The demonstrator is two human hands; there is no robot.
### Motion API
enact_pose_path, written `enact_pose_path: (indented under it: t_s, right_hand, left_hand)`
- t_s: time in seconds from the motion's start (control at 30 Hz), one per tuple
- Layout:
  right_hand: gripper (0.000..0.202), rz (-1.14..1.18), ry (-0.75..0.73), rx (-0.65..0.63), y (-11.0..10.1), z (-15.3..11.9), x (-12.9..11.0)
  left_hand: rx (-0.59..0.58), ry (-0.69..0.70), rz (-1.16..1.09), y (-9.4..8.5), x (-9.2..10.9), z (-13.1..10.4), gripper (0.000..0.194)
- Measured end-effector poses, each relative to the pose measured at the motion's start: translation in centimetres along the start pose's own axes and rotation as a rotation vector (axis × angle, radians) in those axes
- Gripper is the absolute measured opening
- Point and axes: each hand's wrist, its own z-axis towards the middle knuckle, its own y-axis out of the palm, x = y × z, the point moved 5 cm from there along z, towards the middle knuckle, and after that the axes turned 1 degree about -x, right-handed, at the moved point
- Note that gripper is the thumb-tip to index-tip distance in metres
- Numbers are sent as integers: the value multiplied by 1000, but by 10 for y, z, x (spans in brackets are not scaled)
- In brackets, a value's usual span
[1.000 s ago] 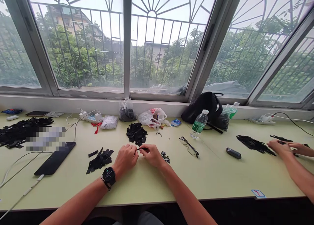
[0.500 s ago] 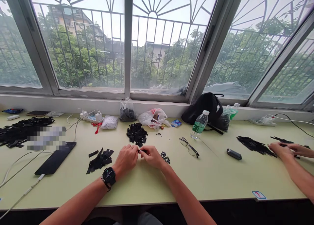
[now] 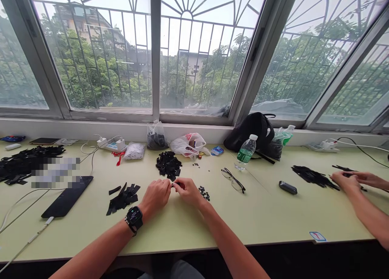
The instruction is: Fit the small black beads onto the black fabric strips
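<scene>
My left hand (image 3: pixel 156 196) and my right hand (image 3: pixel 189 192) meet fingertip to fingertip over the table's middle, both closed. Between them is a small black piece (image 3: pixel 173 185), which looks like a folded black strip; the fingers cover most of it. Just beyond my hands lies a pile of short black strips (image 3: pixel 168 165). Left of my left hand is a smaller, looser pile of black strips (image 3: pixel 123 199). Several small black ring-like parts (image 3: pixel 204 193) sit beside my right wrist.
Glasses (image 3: pixel 233 180), a water bottle (image 3: pixel 245 152) and a black case (image 3: pixel 287 187) stand to the right. A co-worker's hands (image 3: pixel 349 181) handle black strips at far right. A phone (image 3: pixel 67 198) with a cable lies left. Plastic bags (image 3: pixel 189 146) line the window side.
The view has shifted slightly. My hands stay together in nearly the same place; less of the black piece shows at my right fingers now.
</scene>
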Motion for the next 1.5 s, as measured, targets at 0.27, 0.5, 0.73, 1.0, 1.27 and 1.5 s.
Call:
enact_pose_path:
  t_s: [0.27,0.5,0.73,1.0,1.27,1.5]
  right_hand:
    - [24,66,26,30,-4,1,0]
    - [26,89,17,-19,0,1,2]
    - [26,1,49,91,-14,3,8]
    - [30,-179,209,140,-104,-15,41]
    - [17,-333,212,-59,-88,-50,29]
    - [15,-504,257,44,-86,-48,22]
  left_hand:
    - [36,-31,-94,-8,2,-3,22]
    - [25,-2,-56,1,1,-3,26]
    - [10,11,-45,4,0,-1,22]
    - [-27,-9,-71,0,1,-2,23]
    - [-56,-30,-93,7,-2,0,22]
    - [-20,-5,-146,5,-3,-2,18]
